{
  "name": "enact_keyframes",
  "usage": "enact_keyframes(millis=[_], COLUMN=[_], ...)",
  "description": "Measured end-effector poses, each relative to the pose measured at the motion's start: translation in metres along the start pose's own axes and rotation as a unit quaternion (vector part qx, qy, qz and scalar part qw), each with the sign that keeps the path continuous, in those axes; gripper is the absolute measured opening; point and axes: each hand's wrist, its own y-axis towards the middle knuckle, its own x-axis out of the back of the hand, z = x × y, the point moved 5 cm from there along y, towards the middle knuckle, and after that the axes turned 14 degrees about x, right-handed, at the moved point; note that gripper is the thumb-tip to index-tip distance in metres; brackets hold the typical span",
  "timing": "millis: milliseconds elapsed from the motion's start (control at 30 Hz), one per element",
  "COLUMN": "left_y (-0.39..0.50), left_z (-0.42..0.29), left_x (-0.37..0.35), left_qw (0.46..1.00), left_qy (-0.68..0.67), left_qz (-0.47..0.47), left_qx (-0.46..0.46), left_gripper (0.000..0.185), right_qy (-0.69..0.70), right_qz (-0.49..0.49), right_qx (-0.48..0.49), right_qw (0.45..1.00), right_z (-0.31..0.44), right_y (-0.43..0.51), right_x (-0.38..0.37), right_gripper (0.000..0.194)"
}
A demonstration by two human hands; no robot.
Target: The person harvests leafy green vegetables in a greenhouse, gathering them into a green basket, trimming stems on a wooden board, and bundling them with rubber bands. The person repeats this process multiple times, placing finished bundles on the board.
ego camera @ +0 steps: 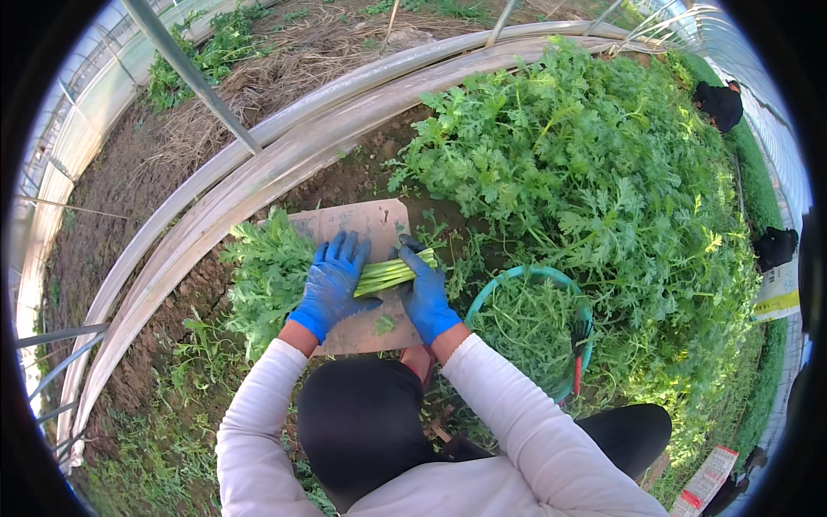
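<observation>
A bunch of leafy greens (268, 278) with lobed leaves, like crown daisy, lies across a flat cardboard sheet (362, 223). Its leaves spread past the sheet's left edge, while the pale green stalks (386, 276) point right. My left hand (336, 278), in a blue glove, lies over the bunch where leaves meet stalks, fingers extended across it and thumb on the near side. At the stalk ends, my right hand (423, 284), also blue-gloved, closes around them with thumb and fingers on either side. The undersides of the stalks are hidden.
Right of my right arm stands a round green tub (481, 298) with loose greens and a red-handled tool (577, 375) at its rim. Dense growing greens (581, 168) fill the right. A metal pole (194, 77) and plastic sheeting (213, 187) border the left. A person (720, 106) crouches far right.
</observation>
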Motion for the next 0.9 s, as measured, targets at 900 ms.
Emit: enact_keyframes(millis=[900], left_y=[0.012], left_z=[-0.044], left_x=[-0.043], left_qw=[0.997], left_qy=[-0.067], left_qz=[-0.013], left_qx=[0.039], left_gripper=[0.078], right_qy=[-0.778], right_qz=[0.316], right_qx=[0.384], right_qw=[0.383], right_z=[0.045], right_y=[-0.005], right_x=[-0.034], right_gripper=[0.042])
